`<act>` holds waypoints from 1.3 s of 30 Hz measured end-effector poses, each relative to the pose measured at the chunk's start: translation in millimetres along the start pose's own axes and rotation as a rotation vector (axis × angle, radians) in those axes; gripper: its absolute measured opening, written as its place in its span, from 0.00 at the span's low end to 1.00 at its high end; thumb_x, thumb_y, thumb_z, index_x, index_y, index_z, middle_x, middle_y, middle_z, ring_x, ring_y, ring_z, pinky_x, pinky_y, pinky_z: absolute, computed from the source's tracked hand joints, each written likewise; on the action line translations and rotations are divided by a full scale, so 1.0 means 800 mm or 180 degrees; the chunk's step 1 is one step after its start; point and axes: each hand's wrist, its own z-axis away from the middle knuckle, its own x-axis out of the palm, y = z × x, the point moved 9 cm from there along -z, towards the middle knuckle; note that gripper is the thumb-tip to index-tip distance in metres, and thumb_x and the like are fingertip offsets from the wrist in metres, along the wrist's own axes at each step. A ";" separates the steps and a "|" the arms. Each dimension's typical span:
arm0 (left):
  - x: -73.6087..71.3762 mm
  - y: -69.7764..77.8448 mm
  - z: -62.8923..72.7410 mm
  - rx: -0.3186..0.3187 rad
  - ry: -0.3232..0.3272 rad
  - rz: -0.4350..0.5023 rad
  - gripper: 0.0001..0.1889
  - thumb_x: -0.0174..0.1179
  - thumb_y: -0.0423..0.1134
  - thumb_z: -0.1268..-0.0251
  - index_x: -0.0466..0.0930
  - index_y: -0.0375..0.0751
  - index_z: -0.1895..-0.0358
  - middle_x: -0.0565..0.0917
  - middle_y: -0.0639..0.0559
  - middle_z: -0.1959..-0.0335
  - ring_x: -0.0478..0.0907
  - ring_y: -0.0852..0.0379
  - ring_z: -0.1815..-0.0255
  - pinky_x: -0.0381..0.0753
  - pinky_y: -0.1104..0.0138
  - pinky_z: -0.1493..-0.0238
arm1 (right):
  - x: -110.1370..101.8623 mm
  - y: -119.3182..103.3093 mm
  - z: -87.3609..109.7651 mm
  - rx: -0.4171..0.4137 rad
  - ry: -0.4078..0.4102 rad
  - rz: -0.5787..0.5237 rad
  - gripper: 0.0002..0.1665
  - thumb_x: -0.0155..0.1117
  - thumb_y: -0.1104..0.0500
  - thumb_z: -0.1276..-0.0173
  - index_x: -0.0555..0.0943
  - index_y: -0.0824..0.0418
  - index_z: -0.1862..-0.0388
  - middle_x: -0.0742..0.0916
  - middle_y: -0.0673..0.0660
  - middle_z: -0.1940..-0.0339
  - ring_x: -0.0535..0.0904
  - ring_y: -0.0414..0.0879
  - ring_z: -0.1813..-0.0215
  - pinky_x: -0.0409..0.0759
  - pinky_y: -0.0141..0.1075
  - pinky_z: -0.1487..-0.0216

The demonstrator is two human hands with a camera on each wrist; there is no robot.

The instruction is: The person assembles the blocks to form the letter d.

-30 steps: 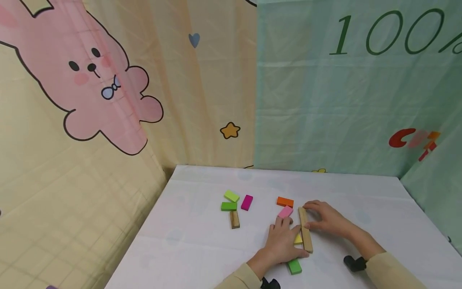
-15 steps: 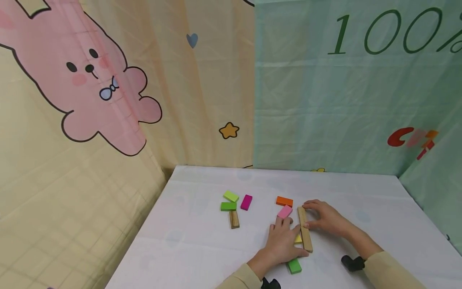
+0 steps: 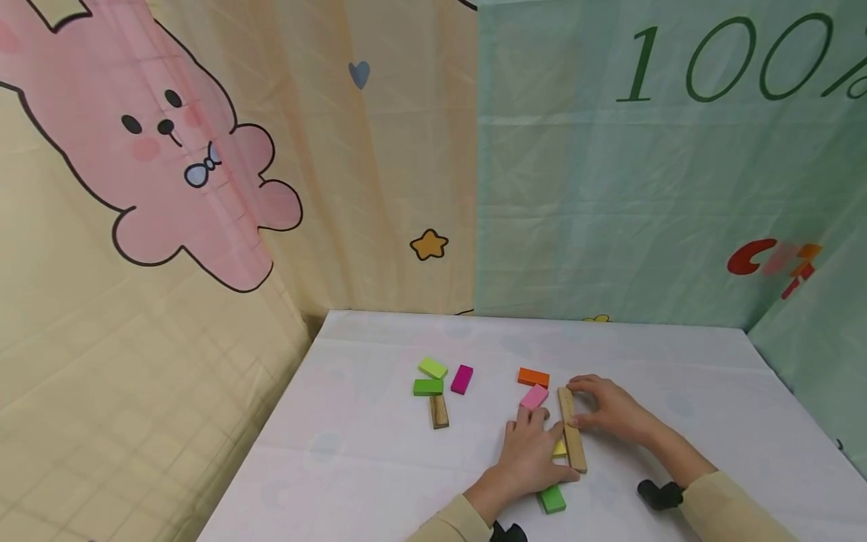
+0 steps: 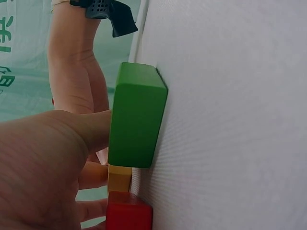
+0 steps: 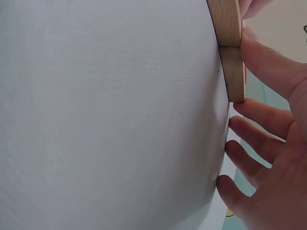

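Observation:
Two plain wooden blocks lie end to end in one row in the head view: a far block (image 3: 565, 404) and a near block (image 3: 576, 452). My right hand (image 3: 615, 410) holds the far block, index finger at its far end and thumb on its right side by the joint. The near block is gripped by my left hand (image 3: 528, 454), thumb at its near end and index finger by the joint. Under the left hand a yellow block (image 3: 559, 449) and a green block (image 3: 552, 499) show partly. A red block (image 4: 128, 211) appears in the left wrist view, hidden from the head view.
Beyond the left hand lie a pink block (image 3: 535, 397) and an orange block (image 3: 533, 377). Further left are a magenta block (image 3: 462, 379), a lime block (image 3: 433, 367), a green block (image 3: 428, 388) and a brown wood block (image 3: 439, 412). Curtains border the white table (image 3: 352, 467).

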 end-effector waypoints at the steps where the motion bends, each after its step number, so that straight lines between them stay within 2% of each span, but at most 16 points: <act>1: 0.000 0.000 0.000 -0.0003 -0.0009 -0.0003 0.42 0.66 0.73 0.49 0.73 0.63 0.29 0.68 0.57 0.34 0.59 0.56 0.36 0.67 0.63 0.52 | 0.000 0.000 0.000 0.0029 -0.0006 -0.0009 0.42 0.80 0.44 0.45 0.79 0.63 0.36 0.77 0.66 0.33 0.67 0.68 0.30 0.64 0.66 0.35; 12: -0.001 0.004 0.001 -0.0015 -0.0037 0.0004 0.42 0.66 0.73 0.48 0.73 0.63 0.29 0.68 0.57 0.34 0.59 0.56 0.36 0.67 0.63 0.51 | -0.001 -0.003 0.004 0.0101 0.0004 -0.0021 0.42 0.80 0.45 0.46 0.79 0.64 0.36 0.77 0.66 0.34 0.67 0.68 0.30 0.65 0.66 0.36; 25: -0.004 0.000 0.001 -0.0039 0.0056 0.0034 0.42 0.67 0.72 0.48 0.74 0.60 0.30 0.69 0.56 0.34 0.60 0.55 0.37 0.67 0.62 0.51 | -0.001 -0.007 0.001 0.0086 0.0006 -0.0006 0.43 0.80 0.43 0.45 0.78 0.64 0.35 0.76 0.66 0.33 0.67 0.68 0.30 0.65 0.67 0.36; 32: -0.004 0.001 0.001 -0.0062 0.0049 0.0068 0.45 0.68 0.72 0.49 0.69 0.60 0.27 0.69 0.57 0.35 0.61 0.56 0.38 0.68 0.62 0.50 | -0.001 -0.007 0.002 0.0059 0.0010 0.0043 0.43 0.79 0.43 0.45 0.78 0.63 0.36 0.77 0.67 0.33 0.67 0.69 0.31 0.65 0.67 0.37; 39: -0.004 0.001 0.002 -0.0036 0.0062 0.0130 0.45 0.69 0.70 0.49 0.65 0.64 0.26 0.70 0.57 0.35 0.61 0.56 0.38 0.68 0.61 0.50 | -0.001 -0.006 0.004 -0.0015 -0.0010 0.0144 0.44 0.78 0.39 0.44 0.78 0.63 0.35 0.76 0.67 0.33 0.68 0.68 0.31 0.67 0.67 0.38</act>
